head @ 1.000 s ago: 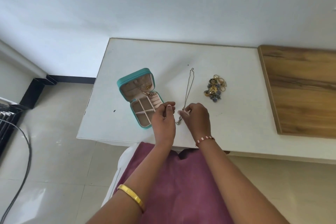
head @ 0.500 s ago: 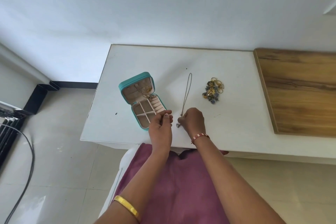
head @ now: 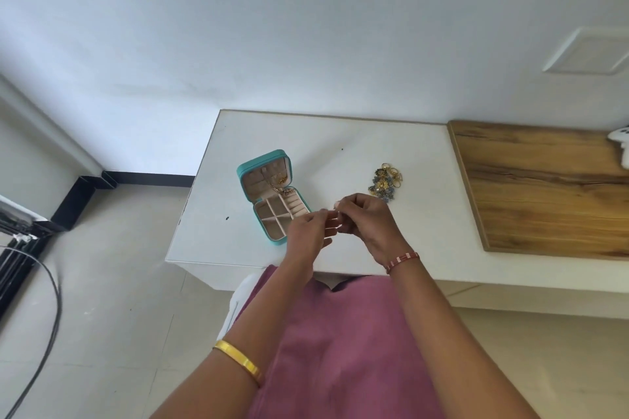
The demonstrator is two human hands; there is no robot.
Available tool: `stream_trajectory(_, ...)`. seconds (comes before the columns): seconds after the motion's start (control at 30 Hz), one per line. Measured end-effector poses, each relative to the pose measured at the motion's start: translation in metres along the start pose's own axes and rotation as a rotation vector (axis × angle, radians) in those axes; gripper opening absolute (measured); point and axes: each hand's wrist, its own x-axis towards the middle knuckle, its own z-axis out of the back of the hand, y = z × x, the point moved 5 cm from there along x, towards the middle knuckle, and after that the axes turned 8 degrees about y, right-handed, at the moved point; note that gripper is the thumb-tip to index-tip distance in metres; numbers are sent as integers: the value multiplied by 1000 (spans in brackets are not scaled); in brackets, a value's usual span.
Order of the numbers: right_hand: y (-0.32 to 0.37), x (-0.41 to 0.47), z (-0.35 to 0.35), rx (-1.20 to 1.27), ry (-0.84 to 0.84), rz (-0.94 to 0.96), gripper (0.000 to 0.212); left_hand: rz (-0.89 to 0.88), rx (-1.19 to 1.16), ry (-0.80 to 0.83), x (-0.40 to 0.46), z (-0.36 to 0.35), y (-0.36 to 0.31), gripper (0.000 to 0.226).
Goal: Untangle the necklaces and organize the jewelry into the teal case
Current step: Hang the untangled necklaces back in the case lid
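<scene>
Both hands, left (head: 308, 230) and right (head: 369, 223), meet above the desk (head: 425, 214) beside the open case (head: 272, 201), fingers curled; each grip's contents cannot be told.

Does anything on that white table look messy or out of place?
Yes: a jumbled pile of gold and blue-grey jewelry lies loose on the white table, apart from the open teal case where it belongs. A gold chain also hangs inside the case's lid. Nothing looks broken or spilled.
</scene>
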Motion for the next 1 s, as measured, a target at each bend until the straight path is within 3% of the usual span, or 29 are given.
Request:
stream_trajectory(0.27,23,-54,-10,-412,181,37,12,-94,-94,101,-35,6,-33,20)
stream_trajectory(0.6,23,-86,-16,-458,202,5,4,-229,-121,179,-83,8,-56,16)
stream_trajectory(0.8,45,-98,-17,-175,107,72,25,-295,6,316,-107,3,-66,15)
stream_trajectory(1.0,51,-103,-26,55,92,35,23,-297,187,351,-117,6,-64,17)
